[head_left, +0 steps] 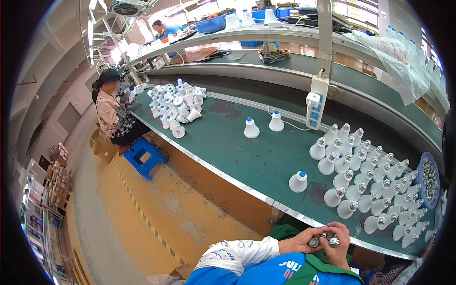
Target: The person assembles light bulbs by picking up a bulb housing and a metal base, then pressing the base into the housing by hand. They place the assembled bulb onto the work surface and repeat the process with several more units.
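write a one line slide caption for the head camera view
Both hands hold small metallic parts beside a green workbench with rows of white bulb-shaped housings.

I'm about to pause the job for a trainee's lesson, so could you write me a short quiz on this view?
1. True or false: the person in the black cap sits on a blue stool.
2. What colour are the tips on the heaped lamps? A) red B) blue C) yellow
3. Fill the gap: the right hand and left hand hold small pieces that look to be made of ____.

Key: 1 true; 2 B; 3 metal.
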The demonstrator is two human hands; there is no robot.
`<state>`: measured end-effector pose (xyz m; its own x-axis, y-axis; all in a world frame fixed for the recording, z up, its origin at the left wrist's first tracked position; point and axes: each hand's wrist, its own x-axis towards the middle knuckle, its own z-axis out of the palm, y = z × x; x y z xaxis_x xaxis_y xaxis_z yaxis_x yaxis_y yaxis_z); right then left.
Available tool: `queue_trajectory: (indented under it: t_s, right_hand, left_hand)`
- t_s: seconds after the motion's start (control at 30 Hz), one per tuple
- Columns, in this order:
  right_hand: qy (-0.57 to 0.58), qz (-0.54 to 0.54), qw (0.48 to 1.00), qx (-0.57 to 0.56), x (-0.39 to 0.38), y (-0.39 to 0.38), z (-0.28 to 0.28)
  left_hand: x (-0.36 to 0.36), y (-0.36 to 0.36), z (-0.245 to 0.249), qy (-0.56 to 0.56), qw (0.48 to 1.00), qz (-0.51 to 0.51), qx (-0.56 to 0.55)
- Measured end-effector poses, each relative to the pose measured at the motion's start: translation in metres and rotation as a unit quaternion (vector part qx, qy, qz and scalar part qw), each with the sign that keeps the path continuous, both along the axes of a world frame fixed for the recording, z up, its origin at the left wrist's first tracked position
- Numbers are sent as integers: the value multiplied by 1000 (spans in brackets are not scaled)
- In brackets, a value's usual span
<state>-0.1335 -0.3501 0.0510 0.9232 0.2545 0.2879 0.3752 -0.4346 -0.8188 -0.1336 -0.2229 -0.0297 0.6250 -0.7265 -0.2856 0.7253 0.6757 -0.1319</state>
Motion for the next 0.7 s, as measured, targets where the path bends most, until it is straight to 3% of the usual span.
queue_trajectory:
  t_s: [0.1,0.17,0.2,0.23,0.27,0.3,0.37,0.43,0.47,0.6,0.7]
  right_hand:
    - [98,0,991,90,6,-5,3]
    - [94,-25,989,107,8,-4,12]
    - [84,8,996,14,11,-11,17]
    - [73,41,993,-80,12,-16,19]
    - [25,33,990,-133,11,-18,17]
    - [28,34,990,-131,11,-19,20]
    - [107,88,958,-250,11,-20,28]
    - [105,110,956,-253,14,-24,20]
    - [102,149,943,-281,14,-25,21]
    - [95,178,924,-324,15,-32,18]
    - [92,168,927,-323,16,-37,17]
  left_hand:
    - [4,3,6,14,999,10,32]
    - [6,9,6,-60,997,-32,22]
    - [6,10,15,-53,993,-46,92]
    - [6,13,16,-50,993,-46,94]
    - [5,16,17,-105,980,-74,152]
    - [4,19,19,-160,960,-102,208]
    - [3,18,26,-211,939,-101,253]
    - [4,16,33,-361,824,-138,415]
    - [6,15,34,-403,799,-157,418]
    - [8,11,44,-417,771,-161,455]
    - [8,9,43,-400,787,-163,441]
